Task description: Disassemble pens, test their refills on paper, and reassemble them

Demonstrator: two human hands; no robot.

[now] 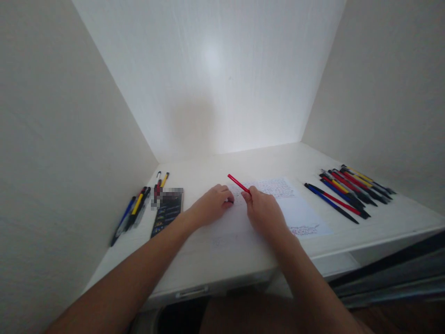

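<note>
My right hand (264, 211) is closed round a red pen (238, 183), which slants up and to the left over the paper. Just to its left, my left hand (212, 204) has its fingers curled together. A small dark thing (229, 201) shows at those fingertips, too small and partly covered for me to name. Both hands are over a white sheet of paper (295, 211) with rows of handwriting near its top and a patch of reddish writing at the lower right. The pen's lower end is hidden in my right hand.
On the right of the white desk (243, 264) lies a row of pens (351, 188) in blue, red, yellow and black. Several more pens (134, 211) lie at the left, beside a dark box with a patterned face (168, 213). White panels enclose the back and sides.
</note>
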